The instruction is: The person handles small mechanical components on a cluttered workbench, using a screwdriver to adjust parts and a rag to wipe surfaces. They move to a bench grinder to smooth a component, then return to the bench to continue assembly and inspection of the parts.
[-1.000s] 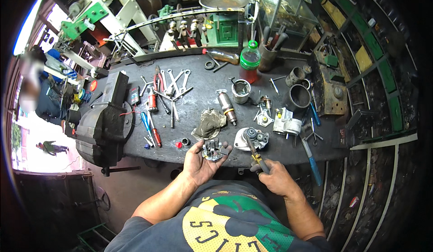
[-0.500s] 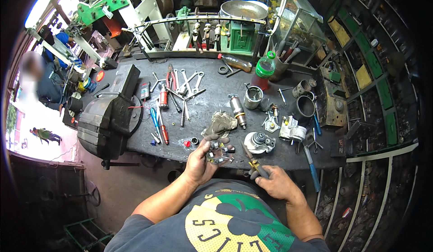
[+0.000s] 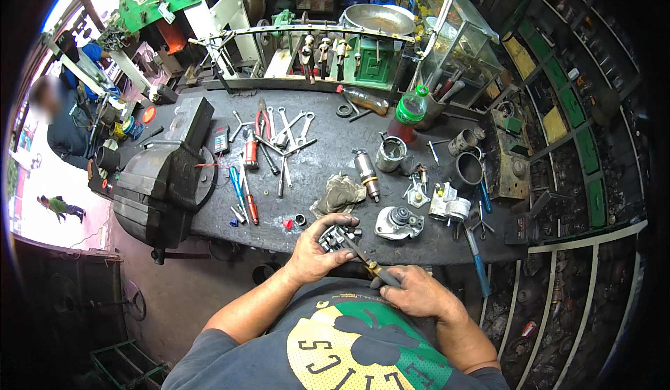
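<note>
Palm up near the bench's front edge, my left hand [image 3: 309, 256] is closed around a small silvery metal part [image 3: 338, 236] with several prongs, whose exact kind I cannot make out. My right hand [image 3: 417, 291] grips a narrow tool [image 3: 375, 268] with a dark shaft, a yellowish collar and a dark handle. The shaft's tip reaches to the metal part, by my left thumb; whether it touches is unclear. Just beyond my hands lie a crumpled grey rag [image 3: 338, 195], a cast metal housing [image 3: 399, 224] and a motor armature [image 3: 366, 174].
A large bench vise [image 3: 164, 181] stands at the left. Wrenches [image 3: 305, 128], pliers [image 3: 262, 121] and screwdrivers [image 3: 252, 205] lie left of centre. At the right are a bottle of red liquid [image 3: 407, 114], metal cylinders [image 3: 469, 169] and a blue-handled tool [image 3: 480, 271] overhanging the edge.
My right hand has moved left, bringing the tool's shaft to the metal part. My left fingers have closed more around that part. The bench things stay in place.
</note>
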The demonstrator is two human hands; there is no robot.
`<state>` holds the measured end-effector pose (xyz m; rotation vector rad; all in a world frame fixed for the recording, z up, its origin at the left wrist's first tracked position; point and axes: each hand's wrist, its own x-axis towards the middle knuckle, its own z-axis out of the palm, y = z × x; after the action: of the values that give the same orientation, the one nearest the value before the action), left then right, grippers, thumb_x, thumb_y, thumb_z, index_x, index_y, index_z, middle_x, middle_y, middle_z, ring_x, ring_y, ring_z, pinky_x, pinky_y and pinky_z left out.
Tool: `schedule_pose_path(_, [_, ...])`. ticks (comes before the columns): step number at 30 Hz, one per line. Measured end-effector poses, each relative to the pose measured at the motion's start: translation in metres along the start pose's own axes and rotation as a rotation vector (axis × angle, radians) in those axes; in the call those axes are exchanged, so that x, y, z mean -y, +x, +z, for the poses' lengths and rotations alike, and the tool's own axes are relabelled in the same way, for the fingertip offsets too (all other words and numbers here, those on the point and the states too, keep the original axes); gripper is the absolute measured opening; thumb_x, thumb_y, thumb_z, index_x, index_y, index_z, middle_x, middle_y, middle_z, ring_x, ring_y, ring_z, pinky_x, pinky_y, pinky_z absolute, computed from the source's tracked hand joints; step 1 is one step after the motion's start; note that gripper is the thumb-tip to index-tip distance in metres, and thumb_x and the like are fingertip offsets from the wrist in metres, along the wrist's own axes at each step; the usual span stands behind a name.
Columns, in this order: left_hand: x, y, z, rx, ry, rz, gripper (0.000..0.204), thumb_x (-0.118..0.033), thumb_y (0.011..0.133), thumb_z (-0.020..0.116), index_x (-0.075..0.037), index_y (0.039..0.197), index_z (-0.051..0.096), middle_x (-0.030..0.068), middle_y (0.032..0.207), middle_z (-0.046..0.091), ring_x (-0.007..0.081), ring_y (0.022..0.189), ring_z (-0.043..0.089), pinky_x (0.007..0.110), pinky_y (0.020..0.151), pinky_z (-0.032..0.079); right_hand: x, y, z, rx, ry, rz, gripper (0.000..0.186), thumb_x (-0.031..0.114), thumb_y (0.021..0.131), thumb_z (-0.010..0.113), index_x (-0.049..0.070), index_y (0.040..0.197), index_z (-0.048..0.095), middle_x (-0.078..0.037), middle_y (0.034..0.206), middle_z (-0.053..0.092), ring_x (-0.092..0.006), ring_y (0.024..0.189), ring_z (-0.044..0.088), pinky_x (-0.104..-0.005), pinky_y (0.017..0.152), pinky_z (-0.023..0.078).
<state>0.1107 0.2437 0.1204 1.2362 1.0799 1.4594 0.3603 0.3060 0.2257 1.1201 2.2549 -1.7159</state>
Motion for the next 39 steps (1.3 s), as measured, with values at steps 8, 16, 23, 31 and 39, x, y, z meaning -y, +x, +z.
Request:
schedule_pose_path(8, [0.005,-0.001,0.011,-0.164,-0.767,-0.219,0.075,-0.022,0.087,0.087,-0.003,0.147,0.047,0.0161,0.138,0.063,0.0311,0.132,0.060,0.048,0.115,0.047,0.008,-0.005,-0.003,0.020,-0.061,0.061,0.030,0.018,0.089,0.066,0.002,0.113,0.074,-0.016,0.090,0.075,-0.0270,0.084,0.073,-0.0404,0.082,0.057])
schedule_pose_path(16, [0.008,0.000,0.005,-0.109,-1.020,-0.358,0.055,-0.022,0.097,0.060,-0.007,0.147,0.046,0.0211,0.141,0.062,0.0370,0.133,0.060,0.053,0.117,0.045,-0.010,-0.005,0.003,-0.141,0.045,-0.018,0.029,0.024,0.093,0.070,-0.001,0.109,0.072,-0.022,0.098,0.075,-0.0321,0.091,0.073,-0.0422,0.084,0.056])
schedule_pose_path(23, [-0.008,0.001,0.031,-0.070,-0.886,-0.298,0.043,-0.009,0.094,0.076,-0.012,0.128,0.050,0.0220,0.149,0.057,0.0329,0.131,0.062,0.044,0.110,0.052,-0.035,0.028,0.032,-0.256,0.817,-0.097,0.048,0.022,0.092,0.083,-0.003,0.127,0.062,-0.009,0.110,0.072,-0.0223,0.095,0.070,-0.0394,0.091,0.059])
schedule_pose_path(31, [-0.022,0.006,0.028,-0.096,0.124,-0.250,0.049,0.006,0.089,0.069,0.003,0.136,0.060,0.0176,0.137,0.068,0.0199,0.119,0.069,0.032,0.101,0.056,-0.036,0.032,0.041,-0.507,0.443,-0.334,0.039,0.004,0.092,0.078,-0.002,0.126,0.061,-0.005,0.104,0.071,-0.0105,0.094,0.065,-0.0278,0.085,0.055])
schedule_pose_path(39, [-0.035,0.001,0.041,-0.174,0.069,-0.237,0.044,0.008,0.088,0.070,0.004,0.132,0.067,0.0126,0.123,0.075,0.0160,0.114,0.071,0.032,0.099,0.058,-0.032,0.033,0.048,-0.536,0.522,-0.318,0.036,0.008,0.087,0.083,-0.001,0.116,0.064,0.003,0.091,0.064,-0.0043,0.080,0.058,-0.0242,0.072,0.051])
